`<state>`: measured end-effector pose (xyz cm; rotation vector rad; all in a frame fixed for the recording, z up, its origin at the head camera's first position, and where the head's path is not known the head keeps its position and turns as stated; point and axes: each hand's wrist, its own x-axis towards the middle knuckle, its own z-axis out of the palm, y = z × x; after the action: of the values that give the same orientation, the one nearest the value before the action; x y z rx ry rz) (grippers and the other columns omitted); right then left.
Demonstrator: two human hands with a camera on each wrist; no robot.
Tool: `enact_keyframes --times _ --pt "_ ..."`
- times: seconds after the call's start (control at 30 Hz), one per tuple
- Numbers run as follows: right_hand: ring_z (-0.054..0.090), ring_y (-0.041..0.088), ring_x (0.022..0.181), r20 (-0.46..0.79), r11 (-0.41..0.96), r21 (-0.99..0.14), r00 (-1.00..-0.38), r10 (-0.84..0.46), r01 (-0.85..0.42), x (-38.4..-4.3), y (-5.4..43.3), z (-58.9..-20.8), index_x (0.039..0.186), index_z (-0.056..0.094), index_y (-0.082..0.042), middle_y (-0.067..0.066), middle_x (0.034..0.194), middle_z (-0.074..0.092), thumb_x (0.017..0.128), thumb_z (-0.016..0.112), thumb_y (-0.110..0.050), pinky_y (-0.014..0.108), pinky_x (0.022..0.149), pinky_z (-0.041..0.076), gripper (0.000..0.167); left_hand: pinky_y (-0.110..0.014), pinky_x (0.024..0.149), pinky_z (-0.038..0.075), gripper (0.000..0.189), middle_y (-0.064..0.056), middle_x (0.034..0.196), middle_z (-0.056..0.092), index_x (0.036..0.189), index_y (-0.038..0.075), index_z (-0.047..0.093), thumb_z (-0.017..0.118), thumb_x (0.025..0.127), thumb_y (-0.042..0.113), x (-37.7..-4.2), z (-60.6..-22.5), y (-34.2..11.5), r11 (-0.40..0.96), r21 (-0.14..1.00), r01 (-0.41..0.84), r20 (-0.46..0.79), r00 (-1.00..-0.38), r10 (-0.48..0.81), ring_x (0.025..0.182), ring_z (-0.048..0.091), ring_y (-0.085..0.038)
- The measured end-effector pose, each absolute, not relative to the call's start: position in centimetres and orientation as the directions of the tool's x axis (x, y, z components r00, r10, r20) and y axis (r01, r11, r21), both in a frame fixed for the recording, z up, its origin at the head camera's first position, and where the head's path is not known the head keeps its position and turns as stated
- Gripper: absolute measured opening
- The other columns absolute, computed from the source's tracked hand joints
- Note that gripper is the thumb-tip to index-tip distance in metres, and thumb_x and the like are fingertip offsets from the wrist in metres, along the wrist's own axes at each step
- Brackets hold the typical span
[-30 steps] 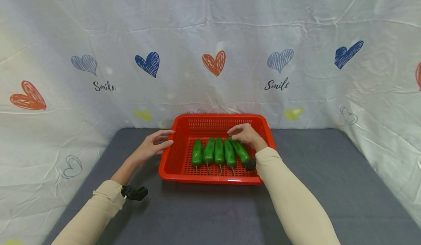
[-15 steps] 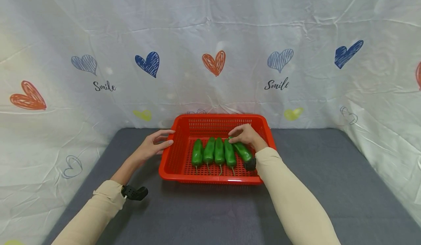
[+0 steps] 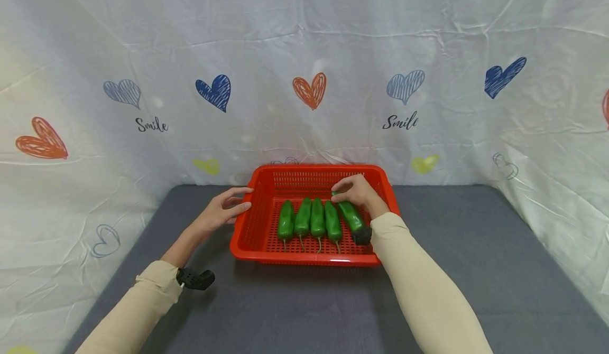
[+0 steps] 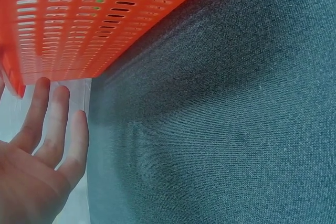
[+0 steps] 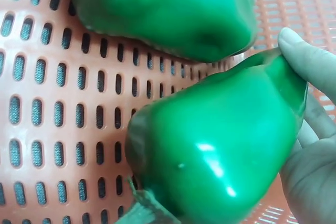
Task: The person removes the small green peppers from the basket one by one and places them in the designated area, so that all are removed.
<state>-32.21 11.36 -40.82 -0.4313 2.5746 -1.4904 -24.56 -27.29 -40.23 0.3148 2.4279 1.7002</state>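
A red plastic basket (image 3: 306, 259) with slotted walls stands on the table, several green chili peppers (image 3: 317, 219) lying side by side inside with their stems toward me. My right hand (image 3: 357, 191) pinches the tip of the rightmost green chili pepper (image 5: 215, 140) between thumb and fingers. That pepper slants across the basket floor, apart from its neighbour (image 5: 163, 9) in the right wrist view. At the basket's left rim, my left hand (image 3: 221, 211) rests its thumb and fingertips. Its extended fingers (image 4: 55, 127) show beside the slotted wall in the left wrist view.
Dark grey cloth (image 3: 304, 311) covers the table. Behind it hangs a pale curtain (image 3: 261, 58) printed with hearts and the word "Smile". A black wrist device (image 3: 195, 278) sits on the left forearm.
My right hand has shifted slightly up and right, taking the pepper's tip between thumb and fingers; the tip has moved away from the neighbouring pepper. The left hand stays at the rim.
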Motion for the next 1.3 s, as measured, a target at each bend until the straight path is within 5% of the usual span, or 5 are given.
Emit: enact_keyframes --times 0.9,1.3 --pt "0.056 0.031 0.122 0.101 0.295 -0.933 -0.936 -0.338 -0.207 -31.5 11.4 -36.7 0.126 0.068 0.006 0.017 0.13 0.063 0.091 0.077 -0.006 0.045 0.094 0.051 0.038 -0.047 0.078 0.059 0.052 -0.024 0.137 0.054 0.151 0.015 0.048 0.064 0.104 0.025 -24.4 -40.7 -27.1 0.289 0.952 0.099 0.006 -0.952 0.307 0.111 0.063 -0.036" --pt "0.068 0.029 0.095 0.094 0.223 -0.956 -0.922 -0.376 -0.188 -31.3 12.3 -34.8 0.119 0.073 0.002 0.018 0.121 0.067 0.091 0.077 -0.002 0.035 0.068 0.058 0.028 -0.049 0.078 0.059 0.051 -0.023 0.137 0.054 0.151 0.017 0.048 0.063 0.104 0.025 -24.5 -40.8 -27.0 0.28 0.955 0.094 0.002 -0.95 0.314 0.111 0.063 -0.037"
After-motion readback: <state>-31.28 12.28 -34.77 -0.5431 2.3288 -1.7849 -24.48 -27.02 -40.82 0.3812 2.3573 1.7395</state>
